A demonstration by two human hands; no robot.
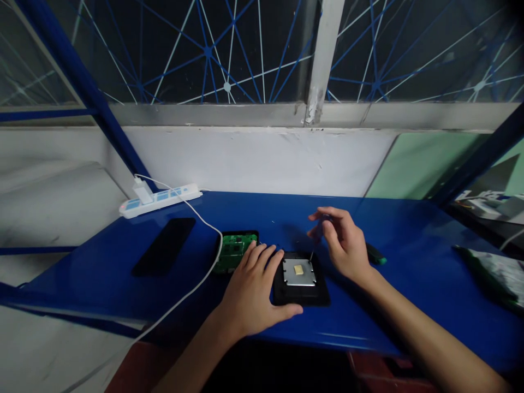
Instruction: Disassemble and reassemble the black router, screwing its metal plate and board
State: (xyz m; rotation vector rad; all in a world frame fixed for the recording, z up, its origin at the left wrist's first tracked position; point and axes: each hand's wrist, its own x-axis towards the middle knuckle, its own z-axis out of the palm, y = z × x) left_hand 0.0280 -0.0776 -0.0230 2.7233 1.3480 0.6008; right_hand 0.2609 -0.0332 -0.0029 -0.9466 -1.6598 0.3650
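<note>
My right hand [344, 240] pinches a small screwdriver [312, 254] with a purplish handle, mostly hidden by the fingers. Its thin shaft points down at the far right corner of a silver metal plate [292, 277]. That plate, with a square yellowish pad [298, 269] near its middle, sits in a black plastic housing [305, 299] on the table. Spread out with its fingers apart, my left hand [256, 292] rests against the left side of the housing, thumb by the near edge. Beyond those fingers lies a green circuit board [233, 248] in another black case, partly covered by the hand.
The blue table [262, 210] meets a white wall. A black phone-like slab [164, 246] and a white power strip [164, 200] lie at left; a white cable [192, 289] crosses the table. A dark green-ended tool [375, 255] is behind my right wrist. A shiny packet [497, 273] lies far right.
</note>
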